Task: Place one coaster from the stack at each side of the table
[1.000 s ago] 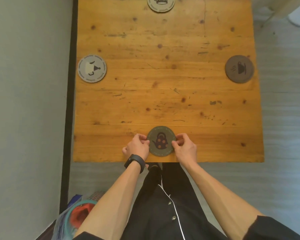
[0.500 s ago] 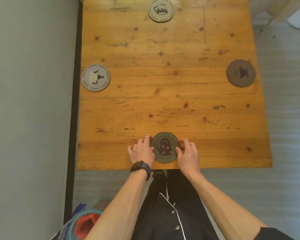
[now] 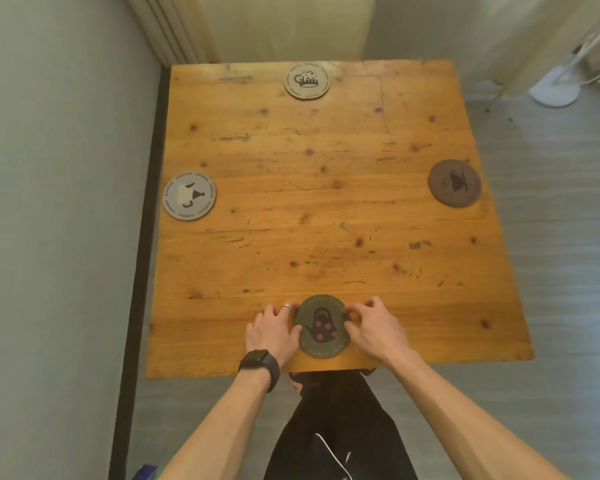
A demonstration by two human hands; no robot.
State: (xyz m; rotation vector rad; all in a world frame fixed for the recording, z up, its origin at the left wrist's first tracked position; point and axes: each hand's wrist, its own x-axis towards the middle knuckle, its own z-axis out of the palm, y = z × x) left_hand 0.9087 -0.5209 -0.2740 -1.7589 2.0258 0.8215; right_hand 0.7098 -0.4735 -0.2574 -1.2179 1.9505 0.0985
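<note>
A green coaster with a teapot print [image 3: 321,329] lies flat at the near edge of the wooden table [image 3: 326,209]. My left hand [image 3: 272,332] rests at its left rim and my right hand [image 3: 373,327] at its right rim, fingertips touching the coaster from both sides. A grey coaster [image 3: 189,195] lies at the left edge, a beige mug-print coaster [image 3: 307,81] at the far edge, and a brown cup-print coaster [image 3: 454,182] at the right edge. No stack is in view.
A grey wall runs close along the table's left side. Curtains hang behind the far edge. A white stand base [image 3: 553,95] sits on the grey floor at the far right. My dark trousers [image 3: 333,427] show below the near edge.
The view has tilted up, showing the far edge and the curtains. The green coaster has turned slightly between my fingers; my hands stay at its two sides.
</note>
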